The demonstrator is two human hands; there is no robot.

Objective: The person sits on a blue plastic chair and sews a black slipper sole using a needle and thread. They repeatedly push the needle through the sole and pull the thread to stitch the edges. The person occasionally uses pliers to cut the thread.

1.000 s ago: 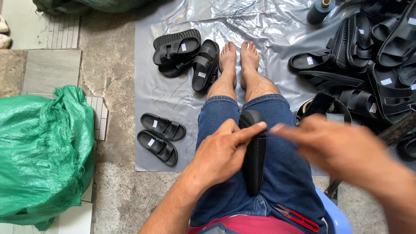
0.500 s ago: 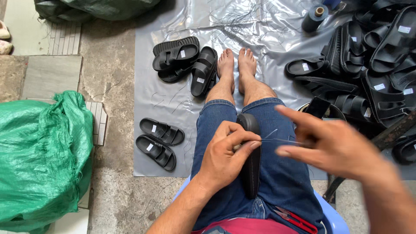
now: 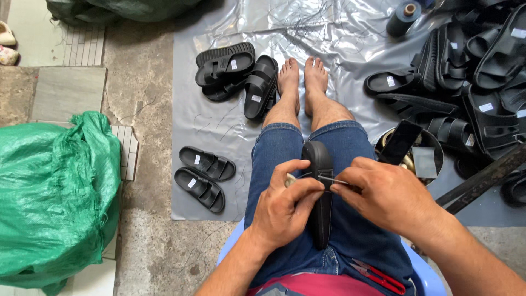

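Grey plastic sheeting point(image 3: 219, 137) covered part of a rough concrete floor, with a person seated over it in denim shorts, bare feet stretched out on the sheet. Seen from the head camera, a black sandal point(image 3: 320, 192) stood on edge along the lap, between the thighs, toe end pointing toward the feet. The left hand point(image 3: 285, 211) gripped the sandal from its left side, fingers curled against the sole and thumb and forefinger pressed together on a thin needle point(image 3: 329, 179) that crossed the sandal's edge. The right hand point(image 3: 386, 197) met it from the other side, fingertips pinching the same needle. A pair of black sandals point(image 3: 203, 175) lay side by side on the sheet, well left of the knee. More black sandals were heaped at the right point(image 3: 466, 82), near a dark spool of thread point(image 3: 402, 16). A green sack point(image 3: 55, 192) sat at the far left on the floor.
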